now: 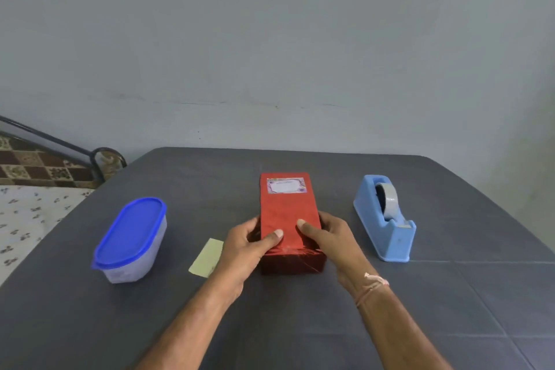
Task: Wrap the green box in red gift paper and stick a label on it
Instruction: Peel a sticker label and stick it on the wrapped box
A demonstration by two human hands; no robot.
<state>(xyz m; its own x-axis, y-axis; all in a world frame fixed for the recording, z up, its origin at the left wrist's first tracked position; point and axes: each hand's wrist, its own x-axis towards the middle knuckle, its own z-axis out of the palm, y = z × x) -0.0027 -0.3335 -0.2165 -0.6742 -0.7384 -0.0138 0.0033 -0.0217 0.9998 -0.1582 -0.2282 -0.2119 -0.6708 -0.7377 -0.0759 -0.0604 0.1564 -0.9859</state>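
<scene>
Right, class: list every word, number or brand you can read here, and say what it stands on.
Label on the parcel: faint print, too blurred to read.
Dispenser, tub, paper slip: no text shows.

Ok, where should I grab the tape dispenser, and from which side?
Likely from above, pinching the tape dispenser across its two long flat sides around the middle, beside the roll. It stands upright, long axis running away from you, and is narrow across. Avoid the low near end: the cutter sits there.
</scene>
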